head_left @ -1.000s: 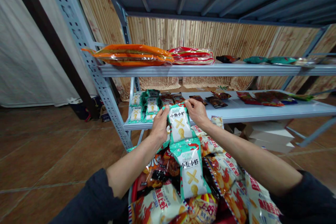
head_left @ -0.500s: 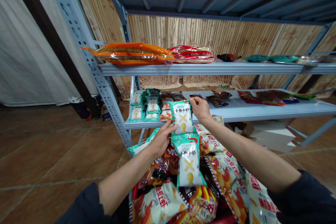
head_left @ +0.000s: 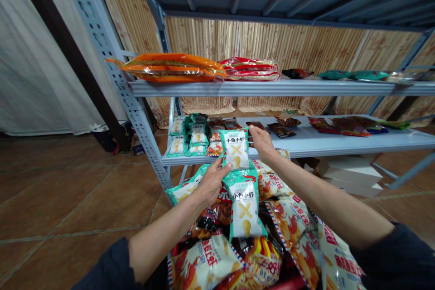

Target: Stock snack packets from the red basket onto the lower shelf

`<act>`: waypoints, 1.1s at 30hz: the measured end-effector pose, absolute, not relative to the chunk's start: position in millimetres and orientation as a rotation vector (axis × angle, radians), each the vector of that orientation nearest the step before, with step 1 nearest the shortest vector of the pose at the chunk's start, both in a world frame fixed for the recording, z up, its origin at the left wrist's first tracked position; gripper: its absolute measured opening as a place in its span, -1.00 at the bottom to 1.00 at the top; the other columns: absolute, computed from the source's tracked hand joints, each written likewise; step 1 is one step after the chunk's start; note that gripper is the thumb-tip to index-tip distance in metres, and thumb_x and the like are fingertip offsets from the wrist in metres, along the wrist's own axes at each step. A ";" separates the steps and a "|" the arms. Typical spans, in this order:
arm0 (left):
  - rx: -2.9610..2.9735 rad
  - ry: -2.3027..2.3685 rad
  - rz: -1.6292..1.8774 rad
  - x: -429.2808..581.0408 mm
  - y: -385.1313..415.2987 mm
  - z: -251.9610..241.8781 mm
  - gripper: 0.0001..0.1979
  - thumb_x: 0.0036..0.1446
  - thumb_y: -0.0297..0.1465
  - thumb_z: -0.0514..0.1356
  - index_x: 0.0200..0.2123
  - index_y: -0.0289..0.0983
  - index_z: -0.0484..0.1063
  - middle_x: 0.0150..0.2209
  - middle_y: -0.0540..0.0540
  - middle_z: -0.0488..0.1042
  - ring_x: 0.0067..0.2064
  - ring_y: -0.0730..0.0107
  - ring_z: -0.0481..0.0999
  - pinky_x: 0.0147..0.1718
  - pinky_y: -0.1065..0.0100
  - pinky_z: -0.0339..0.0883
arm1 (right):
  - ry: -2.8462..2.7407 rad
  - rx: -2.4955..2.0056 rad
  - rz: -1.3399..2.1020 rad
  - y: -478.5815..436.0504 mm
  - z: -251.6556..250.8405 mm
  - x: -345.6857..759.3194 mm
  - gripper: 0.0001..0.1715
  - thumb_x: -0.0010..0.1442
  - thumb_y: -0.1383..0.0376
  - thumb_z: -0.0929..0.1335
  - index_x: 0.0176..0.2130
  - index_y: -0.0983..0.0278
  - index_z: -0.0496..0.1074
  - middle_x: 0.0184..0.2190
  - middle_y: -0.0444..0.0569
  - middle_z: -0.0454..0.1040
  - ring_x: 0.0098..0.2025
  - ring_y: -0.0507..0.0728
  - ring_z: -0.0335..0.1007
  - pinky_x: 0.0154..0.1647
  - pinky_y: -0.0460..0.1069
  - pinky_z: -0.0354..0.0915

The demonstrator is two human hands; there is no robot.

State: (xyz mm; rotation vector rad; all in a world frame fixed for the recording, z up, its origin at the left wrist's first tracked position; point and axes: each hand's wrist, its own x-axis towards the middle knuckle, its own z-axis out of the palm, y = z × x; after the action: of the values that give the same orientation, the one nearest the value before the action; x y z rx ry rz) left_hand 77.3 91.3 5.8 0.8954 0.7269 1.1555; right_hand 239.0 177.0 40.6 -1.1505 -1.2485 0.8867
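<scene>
Upper packet [head_left: 237, 149] is sitting between left hand [head_left: 213, 182] and right hand [head_left: 262, 142], lower packet [head_left: 245, 210] is hanging below, bags [head_left: 207, 258] are lying beneath, lower shelf [head_left: 322, 146] is standing behind, stacked packets [head_left: 197, 135] are occupying its left end.

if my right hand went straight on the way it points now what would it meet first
Probably the upper green-and-white snack pack: the right hand's fingertips are at its top right corner, though touching or just apart is hard to tell.

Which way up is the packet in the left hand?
Right way up: lettering on the green packet reads upright; the left hand grips its lower left.
</scene>
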 end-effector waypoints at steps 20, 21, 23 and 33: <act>0.685 0.819 1.365 75.8 118.0 15.4 -0.75 0.05 -0.47 0.19 -0.14 -0.32 0.40 -0.27 -0.14 0.55 -0.32 0.36 0.54 -0.23 0.27 0.42 | -1.334 -0.941 1.739 105.5 5.0 247.7 -0.51 0.12 -0.04 0.27 -0.11 0.23 0.43 -0.12 -0.01 0.49 -0.13 0.15 0.40 -0.04 0.10 0.27; 0.669 0.822 1.383 75.7 119.5 16.6 -0.76 0.07 -0.48 0.17 -0.15 -0.32 0.40 -0.30 -0.13 0.55 -0.33 0.37 0.54 -0.23 0.28 0.42 | -1.330 -0.948 1.756 102.8 4.1 247.7 -0.52 0.11 -0.03 0.28 -0.11 0.23 0.42 -0.11 -0.01 0.48 -0.13 0.14 0.40 -0.06 0.09 0.28; 0.655 0.816 1.409 74.9 122.4 18.9 -0.80 0.07 -0.50 0.16 -0.18 -0.34 0.41 -0.33 -0.13 0.56 -0.35 0.38 0.54 -0.23 0.29 0.41 | -1.325 -0.940 1.803 96.6 3.8 247.3 -0.55 0.09 0.01 0.32 -0.10 0.21 0.40 -0.09 -0.01 0.47 -0.13 0.13 0.40 -0.08 0.07 0.30; 0.633 0.842 1.434 73.3 129.1 24.8 -0.84 0.01 -0.49 0.22 -0.28 -0.39 0.44 -0.37 -0.16 0.56 -0.39 0.37 0.52 -0.25 0.30 0.40 | -1.319 -0.759 1.859 79.5 3.4 243.3 -0.31 -0.09 0.33 0.47 0.02 0.18 0.23 0.00 -0.01 0.38 -0.05 0.14 0.37 -0.04 0.08 0.31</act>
State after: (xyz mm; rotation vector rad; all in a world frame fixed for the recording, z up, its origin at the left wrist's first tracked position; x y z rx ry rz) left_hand 73.3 129.1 24.8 0.6329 0.8420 1.4340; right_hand 243.3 79.5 3.4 -0.7593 -1.3189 1.8590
